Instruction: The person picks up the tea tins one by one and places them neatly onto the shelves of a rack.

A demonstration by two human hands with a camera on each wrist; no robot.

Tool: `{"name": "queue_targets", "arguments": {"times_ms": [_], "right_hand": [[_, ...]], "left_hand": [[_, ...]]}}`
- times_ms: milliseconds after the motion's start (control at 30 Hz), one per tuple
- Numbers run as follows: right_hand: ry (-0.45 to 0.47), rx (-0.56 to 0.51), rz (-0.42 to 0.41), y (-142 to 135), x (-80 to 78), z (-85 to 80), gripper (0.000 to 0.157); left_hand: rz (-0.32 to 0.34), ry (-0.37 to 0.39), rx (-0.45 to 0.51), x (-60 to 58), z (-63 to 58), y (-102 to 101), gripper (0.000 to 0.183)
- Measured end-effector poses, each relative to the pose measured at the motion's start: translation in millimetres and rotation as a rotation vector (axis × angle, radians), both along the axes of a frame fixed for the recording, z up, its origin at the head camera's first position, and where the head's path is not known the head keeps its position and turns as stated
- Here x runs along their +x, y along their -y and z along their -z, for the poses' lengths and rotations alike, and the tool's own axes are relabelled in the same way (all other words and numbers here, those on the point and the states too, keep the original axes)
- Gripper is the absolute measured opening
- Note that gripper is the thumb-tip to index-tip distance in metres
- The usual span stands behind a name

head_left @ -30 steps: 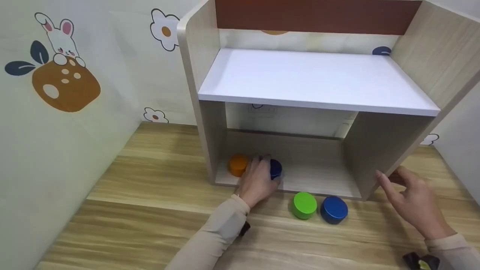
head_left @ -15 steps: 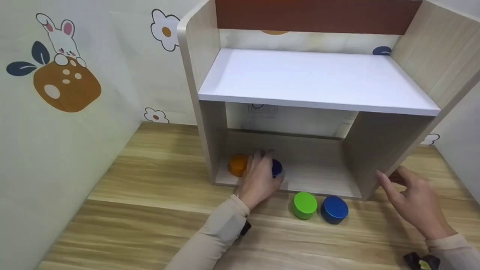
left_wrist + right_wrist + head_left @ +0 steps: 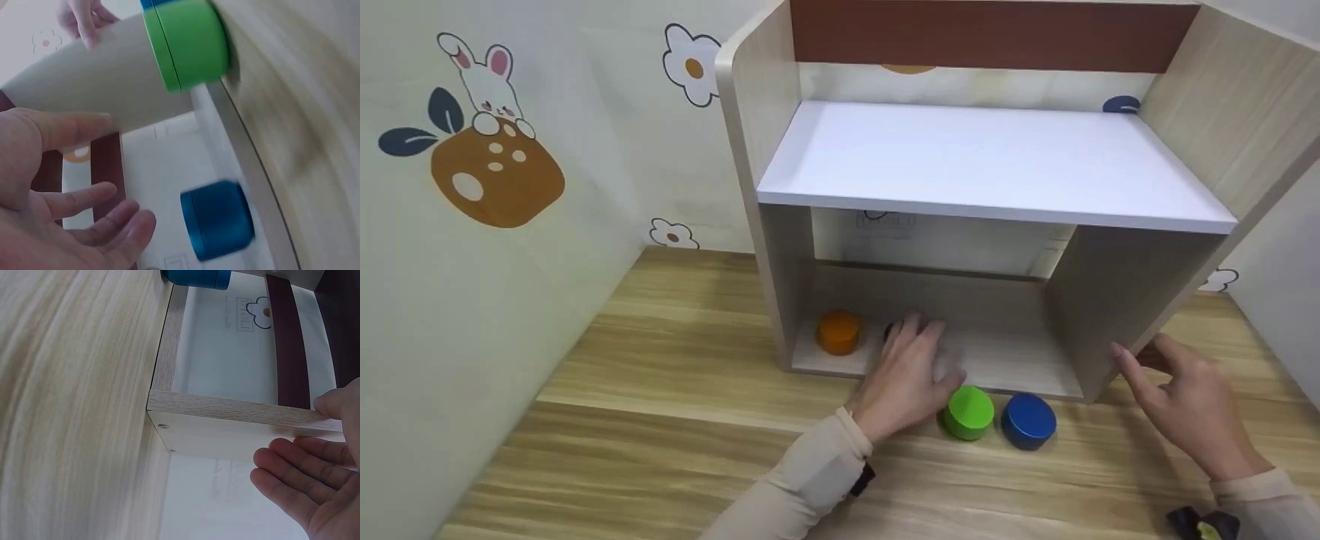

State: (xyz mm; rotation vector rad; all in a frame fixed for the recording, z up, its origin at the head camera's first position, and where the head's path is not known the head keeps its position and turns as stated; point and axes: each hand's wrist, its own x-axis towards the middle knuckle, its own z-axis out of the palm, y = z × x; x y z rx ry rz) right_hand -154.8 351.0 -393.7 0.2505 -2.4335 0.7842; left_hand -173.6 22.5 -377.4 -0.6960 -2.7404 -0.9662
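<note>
My left hand (image 3: 906, 379) hovers in the lower compartment with fingers spread and nothing in its grasp. Just beyond the fingers, a dark blue round tin (image 3: 219, 219) stands on the bottom board; the hand hides most of it in the head view. To its left is an orange tin (image 3: 838, 333). A green tin (image 3: 969, 412) is close to my left thumb, on the table before the shelf, with a blue tin (image 3: 1028, 421) beside it. My right hand (image 3: 1196, 405) holds the front edge of the shelf's right side panel (image 3: 225, 408), thumb on one side and fingers on the other.
The desktop shelf (image 3: 997, 165) has a white middle board and a brown back strip. It stands on a wood-grain table (image 3: 660, 420) against patterned walls. Its bottom board (image 3: 1005, 352) has a low front edge.
My left hand has let go of the dark blue tin and moved right, toward the green tin. My right hand has stayed at the side panel.
</note>
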Motion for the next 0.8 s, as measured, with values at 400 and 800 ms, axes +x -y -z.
{"name": "queue_targets", "arguments": {"times_ms": [400, 800], "right_hand": [[-0.004, 0.004, 0.012, 0.9, 0.2, -0.2, 0.015], [-0.006, -0.004, 0.001, 0.8, 0.1, 0.5, 0.016]], "left_hand": [[0.232, 0.117, -0.035, 5.7, 6.0, -9.4, 0.065], [0.268, 0.191, -0.15, 9.8, 15.2, -16.4, 0.071]]}}
